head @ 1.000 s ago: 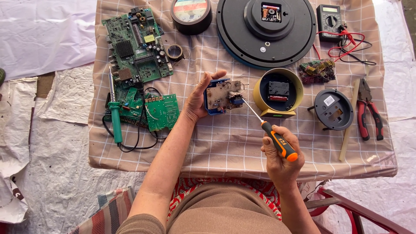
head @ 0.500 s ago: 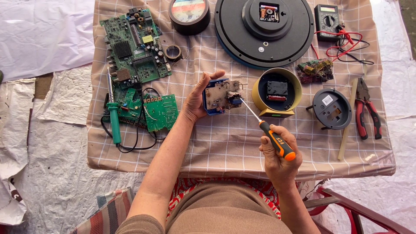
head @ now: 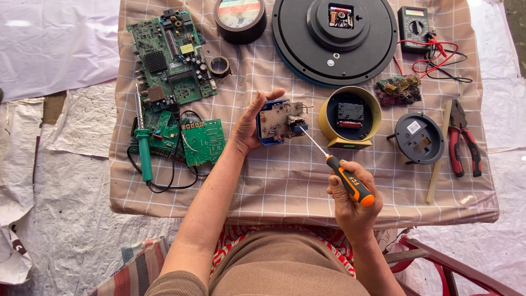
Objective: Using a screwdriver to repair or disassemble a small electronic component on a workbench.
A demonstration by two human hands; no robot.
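A: Obs. Left hand [head: 249, 129], centre of frame, is clamped round a small blue-cased circuit module [head: 278, 121], thumb up over its top edge, held just above the tabletop [head: 285, 181]. Right hand [head: 350, 200], lower right of centre, is closed on the orange-and-black handle of a screwdriver [head: 339, 172]; its tip sits at the module's right edge.

B: Risk?

A: My reading: the shaft comes in at a long slant, so the tip could skid off and scrape the exposed board or bend the loose wires there. The module is braced by one hand only; a hard push might twist it out of that grip.

B: Anything close enough to be hit?

A: Yellow round clock case [head: 350, 118] stands just beside the module on the right. A slip would likely land there.

B: Surface?

A: Beige checked cloth over the tabletop. Upper left: green circuit boards [head: 170, 55] and a green-handled soldering iron [head: 143, 148], cord looped. Top: large black clock back [head: 334, 38], multimeter [head: 413, 22] with red leads. Right edge: red-handled pliers [head: 463, 145].

B: Room?

A: White crumpled sheeting on the floor, left and right; a red chair frame [head: 438, 263] at lower right.
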